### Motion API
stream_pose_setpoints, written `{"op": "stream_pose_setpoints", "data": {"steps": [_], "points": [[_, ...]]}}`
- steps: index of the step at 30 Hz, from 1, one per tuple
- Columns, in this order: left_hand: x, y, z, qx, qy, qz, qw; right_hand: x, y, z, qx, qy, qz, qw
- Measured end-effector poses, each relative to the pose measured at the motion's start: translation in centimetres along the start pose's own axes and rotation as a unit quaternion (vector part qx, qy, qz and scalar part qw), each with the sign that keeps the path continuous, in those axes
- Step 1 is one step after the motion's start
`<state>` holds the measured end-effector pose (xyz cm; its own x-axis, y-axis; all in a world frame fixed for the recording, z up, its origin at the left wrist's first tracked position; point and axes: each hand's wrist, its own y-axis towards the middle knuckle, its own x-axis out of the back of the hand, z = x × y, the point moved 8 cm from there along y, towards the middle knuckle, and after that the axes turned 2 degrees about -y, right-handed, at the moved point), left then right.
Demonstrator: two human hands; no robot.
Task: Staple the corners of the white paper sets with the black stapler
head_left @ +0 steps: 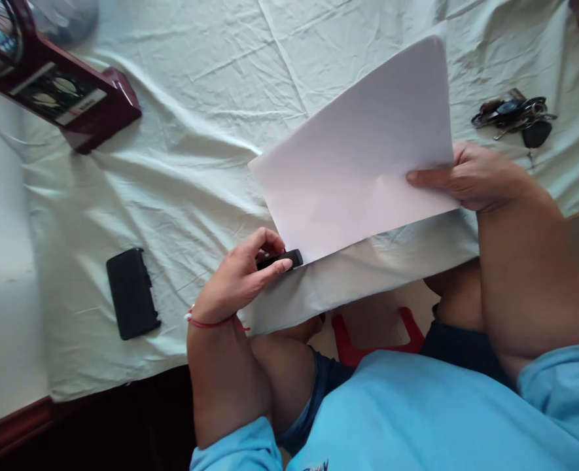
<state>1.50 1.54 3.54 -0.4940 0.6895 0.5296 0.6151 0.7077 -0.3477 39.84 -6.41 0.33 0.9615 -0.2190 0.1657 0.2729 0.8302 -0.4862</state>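
Observation:
White paper (362, 144), which looks like one or more sheets, is held over the cloth-covered table. My right hand (480, 175) grips its right edge, thumb on top and the other fingers hidden underneath. A small black stapler (294, 258) is in my left hand (247, 271), between thumb and curled fingers. Its front end meets the paper's near left corner. Whether the corner lies inside the stapler's jaws, I cannot tell.
Beyond my right hand lies a bunch of keys (515, 118). A black phone-like case (132, 293) rests at the left. Farther back stands a dark red wooden stand (93, 104) on the pale tablecloth (195, 150). A red stool (377, 337) shows below the table edge.

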Motion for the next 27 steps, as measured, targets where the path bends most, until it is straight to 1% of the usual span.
{"op": "stream_pose_setpoints", "data": {"steps": [2,3,5,7,8,9,11,12,13,14,18,21,24,27], "points": [[0.3,-0.3,0.5,0.014,-0.035,-0.016,0.999,0.0,0.0,0.0,-0.008,0.0,-0.006,1.0],[0.5,-0.4,0.8,0.024,-0.051,-0.025,0.998,0.1,0.1,0.1,-0.005,0.005,-0.021,1.0],[0.8,-0.6,1.5,0.044,-0.089,-0.031,0.995,0.5,0.2,0.6,0.02,0.032,-0.065,0.997],[1.1,-0.7,2.0,0.053,-0.13,-0.043,0.989,0.9,0.5,1.1,0.064,0.081,-0.112,0.988],[1.5,-0.6,2.2,0.05,-0.154,-0.064,0.985,1.0,0.6,1.3,0.085,0.107,-0.13,0.982],[2.0,-0.5,2.4,0.042,-0.181,-0.1,0.978,1.1,0.8,1.5,0.102,0.131,-0.143,0.976],[3.2,-0.3,3.0,0.018,-0.239,-0.196,0.951,0.9,1.4,1.5,0.126,0.171,-0.155,0.965],[3.7,-0.2,3.4,0.009,-0.269,-0.24,0.933,0.6,1.7,1.4,0.135,0.186,-0.151,0.961],[3.8,0.0,3.9,0.003,-0.296,-0.27,0.916,0.3,2.0,1.4,0.144,0.203,-0.145,0.958],[3.8,0.3,4.4,0.003,-0.32,-0.284,0.904,-0.1,2.2,1.5,0.153,0.218,-0.133,0.955],[3.1,1.9,5.9,0.013,-0.397,-0.286,0.872,-1.9,2.4,1.8,0.16,0.25,-0.101,0.95],[3.3,2.5,5.8,-0.01,-0.435,-0.281,0.855,-3.2,2.1,1.9,0.144,0.245,-0.091,0.954],[3.5,2.6,5.2,-0.03,-0.422,-0.275,0.863,-4.3,2.0,1.6,0.122,0.218,-0.073,0.966],[3.6,2.5,4.7,-0.033,-0.375,-0.28,0.883,-4.9,2.1,1.3,0.111,0.19,-0.057,0.974]]}}
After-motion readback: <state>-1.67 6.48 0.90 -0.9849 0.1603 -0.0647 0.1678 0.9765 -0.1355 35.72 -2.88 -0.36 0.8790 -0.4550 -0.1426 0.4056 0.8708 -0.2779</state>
